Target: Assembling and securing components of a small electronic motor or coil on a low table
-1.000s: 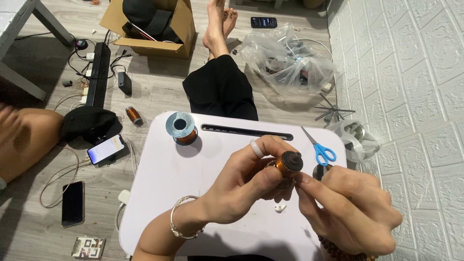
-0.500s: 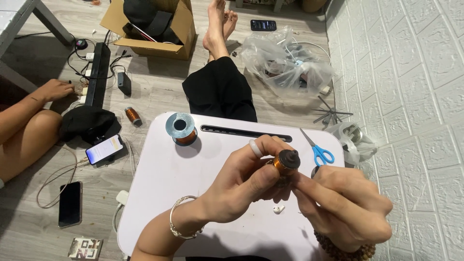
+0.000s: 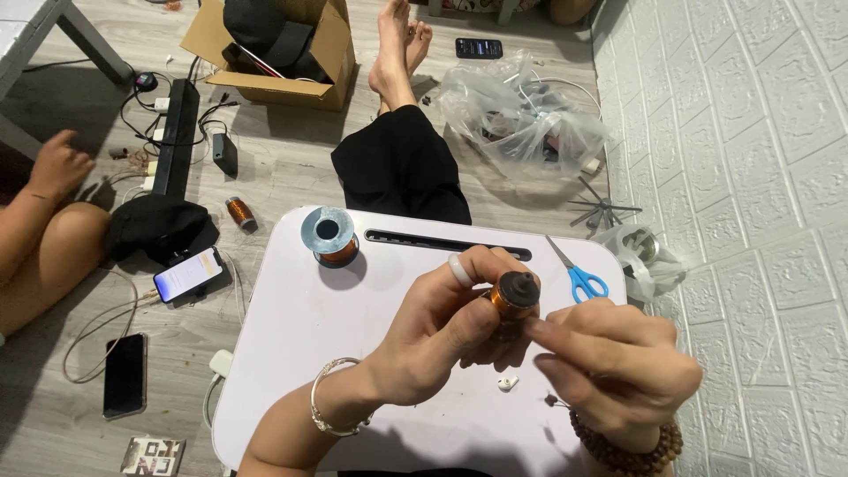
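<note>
Small coil (image 3: pixel 515 295) of copper wire with a dark cap; held tilted above the white table (image 3: pixel 291 353); pinched between fingertips.

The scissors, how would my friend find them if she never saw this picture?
Start at the white lap table in the middle, over the person's legs. Go to its right edge, next to the white brick wall, just above the right hand. The scissors lie flat there, and they are the only thing on the table with bright blue handles.
</note>
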